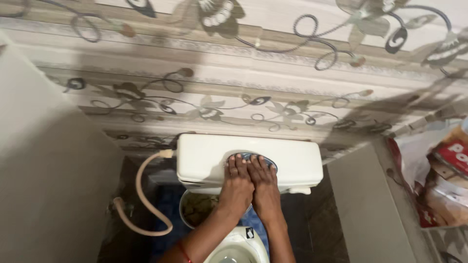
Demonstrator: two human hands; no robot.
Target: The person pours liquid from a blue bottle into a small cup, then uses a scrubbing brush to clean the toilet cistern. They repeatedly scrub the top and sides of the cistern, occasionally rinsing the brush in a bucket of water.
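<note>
Head view looks straight down on a white toilet cistern (204, 163) set against a wall tiled with grey and brown flower scrolls (273, 73). Both hands lie flat on the cistern lid, side by side and touching each other, palms down with the fingers stretched forward and together, gripping nothing. The left hand (237, 187) and the right hand (264, 187) press their fingertips onto an oval flush button (265, 159) with a bluish face, which sits a little right of the lid's middle; most of the button is hidden under the fingers, so only its far and right edge shows. A thin red thread (184, 252) circles the left wrist. Below the cistern, between the forearms, the white toilet bowl rim (239, 243) comes into the bottom edge of the picture. Just under the cistern's left half stands a round bucket (195, 209) holding something murky and greenish. A pale hose (141, 195) loops from the cistern's left side down toward a tap low on the left wall. On the right, on a grey ledge (365, 204), lies a crumpled red and white plastic packet (438, 180), well apart from the hands.
</note>
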